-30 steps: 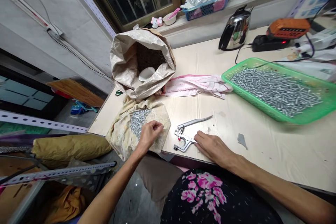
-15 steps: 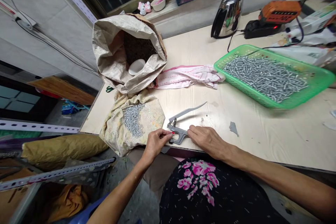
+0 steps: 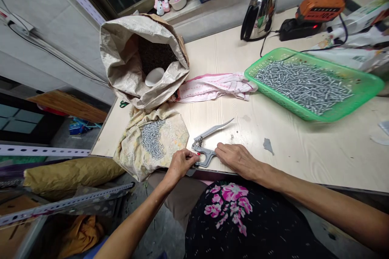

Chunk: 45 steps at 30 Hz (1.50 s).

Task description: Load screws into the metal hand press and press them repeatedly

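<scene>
Grey hand pliers (image 3: pixel 207 157) lie at the table's front edge, their long handle raised and a small red spot at the jaw. My left hand (image 3: pixel 181 162) is closed in a pinch at the jaw; what its fingertips hold is too small to make out. The fingers of my right hand (image 3: pixel 235 158) are closed around the rear end of the pliers' body. Left of the pliers, a pile of small metal pins (image 3: pixel 152 139) rests on a patterned yellowish cloth (image 3: pixel 178 129).
A green basket (image 3: pixel 285 105) full of metal pins stands at the right. Behind are an open sack (image 3: pixel 118 56) with a white dish inside, a pink-white towel (image 3: pixel 212 87), a kettle (image 3: pixel 264 8) and an orange battery on a charger (image 3: pixel 320 8). A grey scrap (image 3: pixel 268 145) lies right.
The view has shifted slightly. Both hands stay at the pliers in nearly the same pose, and the raised handle looks much the same.
</scene>
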Available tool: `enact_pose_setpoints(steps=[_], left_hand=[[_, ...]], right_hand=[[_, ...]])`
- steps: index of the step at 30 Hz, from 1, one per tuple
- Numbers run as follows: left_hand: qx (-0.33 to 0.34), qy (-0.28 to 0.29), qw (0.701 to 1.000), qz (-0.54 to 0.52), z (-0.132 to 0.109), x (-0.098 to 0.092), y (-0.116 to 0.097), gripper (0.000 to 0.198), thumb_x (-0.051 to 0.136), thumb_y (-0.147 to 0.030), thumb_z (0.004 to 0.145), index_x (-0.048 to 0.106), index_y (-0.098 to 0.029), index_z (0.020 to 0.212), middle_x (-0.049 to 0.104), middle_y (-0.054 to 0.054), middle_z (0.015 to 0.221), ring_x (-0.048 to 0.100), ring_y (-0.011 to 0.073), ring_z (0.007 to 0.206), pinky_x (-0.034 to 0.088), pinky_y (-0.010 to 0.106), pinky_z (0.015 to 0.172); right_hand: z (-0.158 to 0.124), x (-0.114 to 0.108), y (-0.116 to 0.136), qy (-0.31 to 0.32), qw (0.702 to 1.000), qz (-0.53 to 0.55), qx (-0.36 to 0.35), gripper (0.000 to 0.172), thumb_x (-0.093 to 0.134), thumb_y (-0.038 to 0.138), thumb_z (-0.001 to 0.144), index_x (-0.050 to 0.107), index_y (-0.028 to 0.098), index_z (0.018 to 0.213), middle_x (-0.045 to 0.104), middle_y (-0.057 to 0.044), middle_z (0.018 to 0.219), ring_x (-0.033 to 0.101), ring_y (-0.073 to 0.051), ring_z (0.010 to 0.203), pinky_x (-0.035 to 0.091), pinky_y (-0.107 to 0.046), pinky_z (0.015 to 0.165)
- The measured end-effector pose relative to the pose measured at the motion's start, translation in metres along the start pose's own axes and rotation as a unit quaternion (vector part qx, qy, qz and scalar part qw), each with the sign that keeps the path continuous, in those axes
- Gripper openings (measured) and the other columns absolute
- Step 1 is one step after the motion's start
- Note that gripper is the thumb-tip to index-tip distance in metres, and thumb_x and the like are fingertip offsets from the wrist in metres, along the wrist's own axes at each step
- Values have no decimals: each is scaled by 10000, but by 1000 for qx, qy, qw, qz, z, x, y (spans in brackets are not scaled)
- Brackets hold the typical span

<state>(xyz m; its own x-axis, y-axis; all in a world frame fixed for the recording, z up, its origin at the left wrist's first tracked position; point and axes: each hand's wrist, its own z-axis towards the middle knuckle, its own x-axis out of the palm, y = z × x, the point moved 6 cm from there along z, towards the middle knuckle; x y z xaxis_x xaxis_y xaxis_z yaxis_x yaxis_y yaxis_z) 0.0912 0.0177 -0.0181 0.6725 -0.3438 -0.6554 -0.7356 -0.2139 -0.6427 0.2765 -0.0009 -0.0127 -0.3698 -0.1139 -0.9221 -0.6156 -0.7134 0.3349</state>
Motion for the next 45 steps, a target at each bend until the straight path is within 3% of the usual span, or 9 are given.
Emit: enact_pose_setpoints(steps=[5,10,13,19,25,30,33,36,45], left_hand=[[-23,1,1000,-2,-3,1,2,272,675,-412,685,712,-143,675,683,25,617,594,150,604,379,223,542],[-37,-6,999,3,-3,1,3,277,667,-419,679,703,-145,661,667,21,592,596,157,593,373,233,542],[-43,-3,999,13,-2,2,6,279,652,-416,698,703,-143,666,665,21,591,596,158,593,367,234,541],[-27,-10,999,39,-5,3,7,252,644,-370,759,692,-141,666,647,30,625,594,163,610,402,248,565],[201,-134,957,163,-21,6,-33,228,612,-325,868,651,-143,1001,628,125,1045,584,250,1010,492,389,880],[359,-10,899,250,1,33,-64,679,666,-353,843,349,-171,1416,402,171,1470,323,316,1385,353,496,1102],[372,60,884,278,17,39,-76,678,630,-371,869,303,-184,1433,454,161,1415,421,301,1303,403,475,1058],[354,91,875,317,22,41,-86,573,620,-341,877,377,-165,1365,540,137,1260,507,286,1138,467,439,960],[324,89,875,350,21,49,-93,195,530,-302,937,553,-157,1065,594,87,1032,518,247,989,460,385,856]], right_hand=[[3,-4,-9,25,999,-2,22,88,504,243,926,555,172,941,588,-72,950,517,-200,826,379,-330,689],[9,-13,-33,0,998,-17,52,834,709,602,710,424,137,1341,387,-235,1430,284,-394,1344,287,-573,1025],[14,-10,-43,35,997,-30,63,933,721,633,671,397,105,1369,396,-255,1423,275,-420,1352,198,-642,1062],[18,-17,-39,36,996,-27,73,783,719,520,734,423,101,1325,550,-188,1224,481,-351,1113,283,-628,1015],[18,-15,-32,29,997,-13,75,537,724,401,767,500,136,1176,572,-126,1076,496,-286,977,423,-407,820],[10,-18,-33,28,997,7,72,800,773,447,700,396,113,1320,542,-156,1184,485,-301,1056,421,-420,886],[2,-24,-38,42,993,-8,114,798,788,464,678,439,70,1279,548,-174,1163,483,-311,1045,419,-413,880],[-2,-27,-36,48,989,-42,133,480,738,369,758,546,112,1115,576,-130,1047,500,-274,937,423,-378,792],[-2,-9,-38,-9,993,-53,108,31,576,165,869,569,168,899,578,-71,888,492,-218,837,376,-332,729]])
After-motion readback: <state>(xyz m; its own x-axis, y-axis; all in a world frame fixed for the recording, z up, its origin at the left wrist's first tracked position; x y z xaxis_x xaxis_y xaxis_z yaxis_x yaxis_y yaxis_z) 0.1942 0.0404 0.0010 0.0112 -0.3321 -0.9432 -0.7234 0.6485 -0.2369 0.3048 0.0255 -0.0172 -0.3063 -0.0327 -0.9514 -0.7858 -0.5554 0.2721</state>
